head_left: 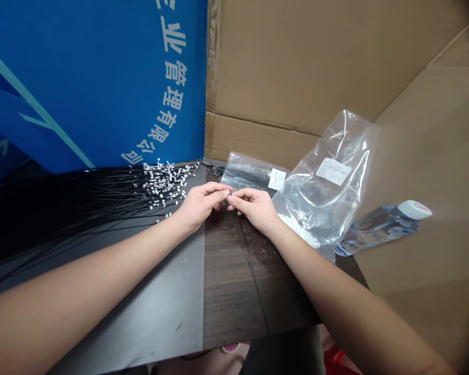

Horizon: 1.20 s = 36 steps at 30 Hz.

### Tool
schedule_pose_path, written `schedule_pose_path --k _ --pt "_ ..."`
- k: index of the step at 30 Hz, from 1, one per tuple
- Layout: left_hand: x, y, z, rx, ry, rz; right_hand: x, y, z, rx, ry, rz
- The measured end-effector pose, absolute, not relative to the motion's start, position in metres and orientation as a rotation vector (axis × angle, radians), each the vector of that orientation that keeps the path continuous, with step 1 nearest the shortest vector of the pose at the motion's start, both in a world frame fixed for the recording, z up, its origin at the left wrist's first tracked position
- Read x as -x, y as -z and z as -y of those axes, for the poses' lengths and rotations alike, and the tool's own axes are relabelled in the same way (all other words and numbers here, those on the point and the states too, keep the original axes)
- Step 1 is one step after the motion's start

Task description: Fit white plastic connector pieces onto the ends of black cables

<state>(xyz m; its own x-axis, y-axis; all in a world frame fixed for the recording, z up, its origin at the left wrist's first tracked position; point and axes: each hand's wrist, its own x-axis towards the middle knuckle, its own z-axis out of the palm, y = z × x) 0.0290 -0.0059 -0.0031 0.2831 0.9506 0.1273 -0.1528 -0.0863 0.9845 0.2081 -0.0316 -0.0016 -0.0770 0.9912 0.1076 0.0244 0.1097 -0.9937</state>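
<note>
Thin black strand (230, 193) sits at the centre of the view, held up just above the tabletop between the two hands, and it is too small and dark to make out in detail. Left hand (201, 204) is curled closed, its fingers reaching across toward the strand, while right hand (255, 208) comes in from the other side with its fingertips (234, 195) drawn into a fine pinch, so the two hands nearly meet around it. To the left, a mass of long black strands (82, 211) fans across a dark table (160, 297), with a cluster of small white blocks (166, 182) gathered at the strands' far ends. Beyond the hands lies a small plastic bag (246, 172) with black strands inside and a white label, and beside it a large crumpled clear bag (324, 200) with its own white label slumps over the table's right side. A water bottle (379, 228) with a white cap lies on its side against cardboard (281, 67), which lines the far and right sides, and a blue banner (82, 88) with white Chinese lettering stands behind the strands
</note>
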Motion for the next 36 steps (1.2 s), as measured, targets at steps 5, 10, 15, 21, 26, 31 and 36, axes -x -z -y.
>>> schedule_pose_path --k 5,10,15,21,26,31,36 --pt "-0.0266 0.0026 0.0043 -1.356 -1.091 -0.813 -0.2086 0.0013 0.0321 1.097 -1.252 1.304" --pt "-0.0247 0.0019 0.0032 -1.405 -1.091 -0.836 -0.2101 0.0018 0.0324 1.077 -1.294 1.295" --pt "-0.0239 -0.0005 0.0049 -1.451 -1.085 -0.852 -0.2097 0.0008 0.0332 1.100 -1.295 1.306" --pt "-0.0214 -0.0006 0.0048 -1.496 -1.074 -0.840 -0.2072 -0.0065 0.0370 1.123 -1.269 1.334" --pt "-0.0193 -0.0004 0.0037 -1.575 -1.050 -0.848 -0.2078 -0.0068 0.0404 1.155 -1.216 1.410" --pt "-0.0186 -0.0021 0.0058 -1.740 -1.080 -0.902 -0.2095 -0.0015 0.0410 1.217 -1.099 1.525" --pt "-0.0191 -0.0012 0.0084 -1.909 -1.120 -0.975 -0.2089 -0.0004 0.0411 1.277 -0.988 1.590"
